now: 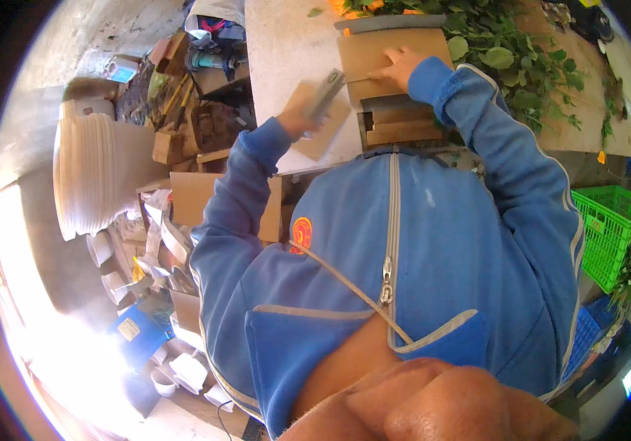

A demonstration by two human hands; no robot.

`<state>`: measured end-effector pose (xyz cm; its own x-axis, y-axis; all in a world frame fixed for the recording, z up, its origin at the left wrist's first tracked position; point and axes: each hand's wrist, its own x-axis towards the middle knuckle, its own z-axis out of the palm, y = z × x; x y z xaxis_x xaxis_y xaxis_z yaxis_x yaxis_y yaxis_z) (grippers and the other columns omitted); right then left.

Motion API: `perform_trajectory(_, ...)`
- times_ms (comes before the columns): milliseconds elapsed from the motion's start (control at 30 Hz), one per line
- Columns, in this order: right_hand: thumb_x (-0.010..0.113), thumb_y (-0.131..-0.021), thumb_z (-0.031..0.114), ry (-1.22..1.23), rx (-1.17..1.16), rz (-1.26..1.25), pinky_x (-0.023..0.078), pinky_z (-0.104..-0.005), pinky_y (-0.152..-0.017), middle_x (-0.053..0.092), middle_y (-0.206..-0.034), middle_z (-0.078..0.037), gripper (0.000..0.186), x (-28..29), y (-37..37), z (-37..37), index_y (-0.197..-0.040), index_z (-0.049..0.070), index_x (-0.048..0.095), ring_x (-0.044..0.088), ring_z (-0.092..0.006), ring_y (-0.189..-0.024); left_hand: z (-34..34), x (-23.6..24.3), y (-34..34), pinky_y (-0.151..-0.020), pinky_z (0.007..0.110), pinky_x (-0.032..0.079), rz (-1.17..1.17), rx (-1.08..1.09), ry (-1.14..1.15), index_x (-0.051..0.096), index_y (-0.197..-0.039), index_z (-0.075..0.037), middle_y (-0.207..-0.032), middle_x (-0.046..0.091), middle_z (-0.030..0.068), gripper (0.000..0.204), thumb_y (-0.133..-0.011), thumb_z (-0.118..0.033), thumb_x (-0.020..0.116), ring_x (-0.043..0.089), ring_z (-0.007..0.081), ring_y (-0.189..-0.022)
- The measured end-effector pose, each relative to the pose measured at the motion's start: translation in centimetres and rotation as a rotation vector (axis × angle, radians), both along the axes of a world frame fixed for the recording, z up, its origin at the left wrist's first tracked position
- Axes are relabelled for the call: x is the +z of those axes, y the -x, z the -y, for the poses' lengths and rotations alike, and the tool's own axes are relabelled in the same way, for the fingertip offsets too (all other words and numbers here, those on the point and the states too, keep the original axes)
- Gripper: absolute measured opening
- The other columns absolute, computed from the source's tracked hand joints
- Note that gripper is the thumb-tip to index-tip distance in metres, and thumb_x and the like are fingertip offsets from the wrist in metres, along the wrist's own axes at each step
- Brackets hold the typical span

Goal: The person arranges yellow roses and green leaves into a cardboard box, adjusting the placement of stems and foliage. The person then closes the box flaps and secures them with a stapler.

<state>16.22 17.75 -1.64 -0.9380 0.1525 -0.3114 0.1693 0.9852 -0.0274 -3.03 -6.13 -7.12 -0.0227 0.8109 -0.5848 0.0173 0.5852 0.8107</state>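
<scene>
My left hand (297,117) is closed on a grey metal tool (324,92), slightly blurred, held over a small brown cardboard piece (315,143) on the white work surface (286,44). My right hand (396,67) rests with fingers spread on a larger cardboard sheet (363,51), with a grey padded strip (389,22) along its far edge. A thin line or strip, too small to make out, runs by its fingertips. Below the sheet, nearest my body, are stacked cardboard pieces (400,131).
Green leafy stems (507,66) with orange flowers lie at right and back. At left stand stacked foam sheets (84,176), cluttered tools (179,99), cardboard boxes (190,198) and a blue bin (139,338). A green plastic crate (602,228) sits at my right.
</scene>
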Motion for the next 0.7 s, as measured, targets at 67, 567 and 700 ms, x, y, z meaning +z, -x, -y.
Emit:
perform_trajectory(67,0.049,-0.082,-0.002,-0.017,0.006,0.003,0.048,-0.0438,-0.094,0.039,-0.139,-0.011,0.065,-0.1,0.0,0.1,-0.126,0.044,0.052,0.047,-0.0344,-0.119,-0.1,-0.2,0.6,-0.076,0.030,0.050,0.020,0.022,0.016,0.039,-0.133,-0.008,-0.115,0.056,0.0092,0.067,-0.070,-0.009,0.062,0.056,0.0184,-0.099)
perform_trajectory(567,0.050,-0.082,0.000,-0.083,0.011,0.074,0.049,-0.0436,-0.092,0.041,-0.137,-0.011,0.065,1.1,0.4,0.5,-0.127,0.046,0.051,0.047,-0.0328,-0.121,-1.1,0.5,0.3,-0.075,0.029,0.050,-0.015,-0.038,-0.002,0.040,-0.131,-0.008,-0.113,0.056,0.0073,0.062,-0.074,-0.005,0.062,0.057,0.0167,-0.094)
perform_trajectory(700,0.048,-0.082,-0.001,-0.064,0.007,0.086,0.048,-0.0429,-0.093,0.040,-0.138,-0.011,0.065,1.6,0.4,0.7,-0.127,0.046,0.050,0.047,-0.0340,-0.120,-1.4,0.1,-0.7,-0.068,0.029,0.049,-0.102,-0.005,-0.026,0.044,-0.126,-0.008,-0.102,0.059,0.0063,0.053,-0.078,-0.010,0.065,0.058,0.0149,-0.084)
